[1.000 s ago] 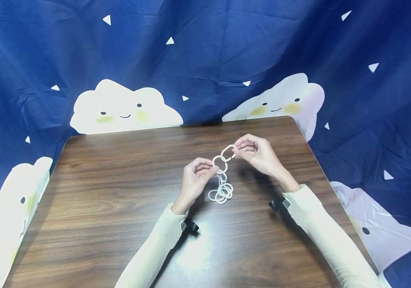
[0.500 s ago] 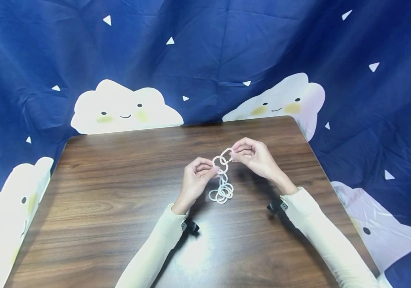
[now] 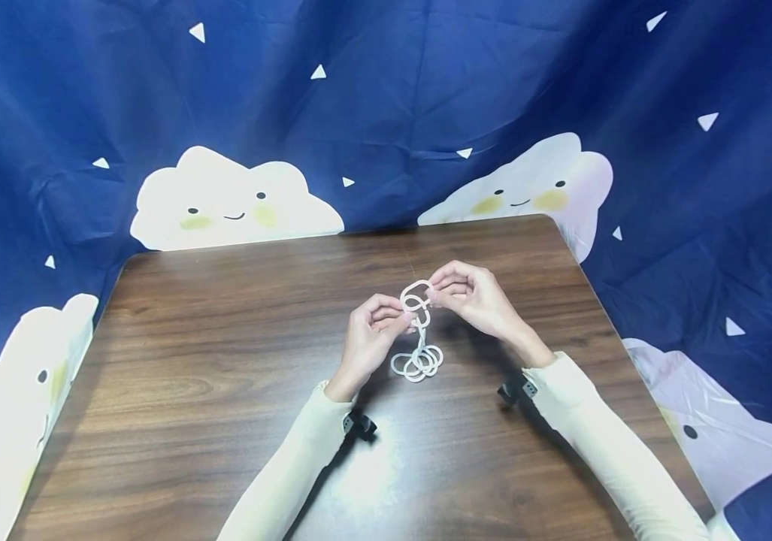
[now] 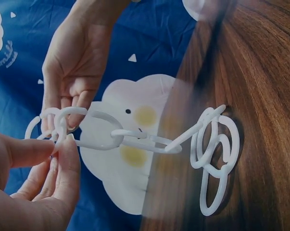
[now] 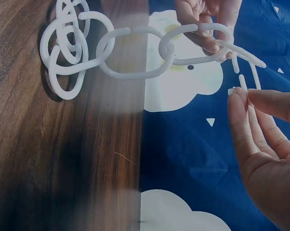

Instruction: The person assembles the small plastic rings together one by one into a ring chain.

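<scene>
A chain of white plastic C-shaped links hangs between my hands above the table. My left hand (image 3: 370, 334) pinches an upper link (image 4: 106, 145) between thumb and fingers. My right hand (image 3: 473, 299) pinches the end link (image 3: 416, 284) from the right; in the right wrist view a small gap shows in this link's side, close to the fingertips. The end link overlaps the link in my left hand, and fingers partly hide where they cross. Below, the chain runs down to several bunched links (image 4: 236, 139) lying on the wood.
The brown wooden table (image 3: 223, 338) extends around both arms. A blue curtain (image 3: 386, 90) with white smiling clouds hangs behind its far edge. Small black cameras (image 3: 361, 427) are strapped at the wrists, over the cream sleeves (image 3: 277, 481).
My right hand has moved left and slightly down, bringing its link over the one in my left hand, so they overlap more. My left hand stays nearly in place.
</scene>
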### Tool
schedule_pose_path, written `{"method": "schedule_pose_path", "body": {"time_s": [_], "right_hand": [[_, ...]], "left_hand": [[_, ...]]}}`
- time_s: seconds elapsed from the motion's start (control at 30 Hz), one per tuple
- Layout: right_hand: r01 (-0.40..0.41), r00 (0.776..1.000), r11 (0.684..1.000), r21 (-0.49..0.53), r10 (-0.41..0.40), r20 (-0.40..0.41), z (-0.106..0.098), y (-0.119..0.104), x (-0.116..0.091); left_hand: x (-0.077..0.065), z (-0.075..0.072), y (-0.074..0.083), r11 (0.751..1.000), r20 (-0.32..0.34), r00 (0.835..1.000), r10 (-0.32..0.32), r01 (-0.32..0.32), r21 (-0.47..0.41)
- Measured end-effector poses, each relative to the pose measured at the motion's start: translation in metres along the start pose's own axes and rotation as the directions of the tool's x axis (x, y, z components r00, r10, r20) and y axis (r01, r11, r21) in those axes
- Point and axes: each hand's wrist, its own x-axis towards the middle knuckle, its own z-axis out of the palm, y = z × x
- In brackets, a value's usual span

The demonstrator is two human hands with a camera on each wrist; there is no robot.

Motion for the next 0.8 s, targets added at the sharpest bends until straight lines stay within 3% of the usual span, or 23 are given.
{"method": "schedule_pose_path", "body": {"time_s": [0.47, 0.8], "right_hand": [[-0.001, 1.000, 1.000, -0.024, 0.000, -0.011, -0.007, -0.006, -0.001], [0.062, 0.997, 0.995, -0.083, -0.066, -0.036, -0.021, -0.020, -0.003]], "left_hand": [[0.000, -0.003, -0.002, 1.000, -0.018, 1.000, -0.010, 0.010, 0.013], [0.000, -0.007, -0.005, 0.999, -0.005, 1.000, -0.009, 0.009, 0.047]]}}
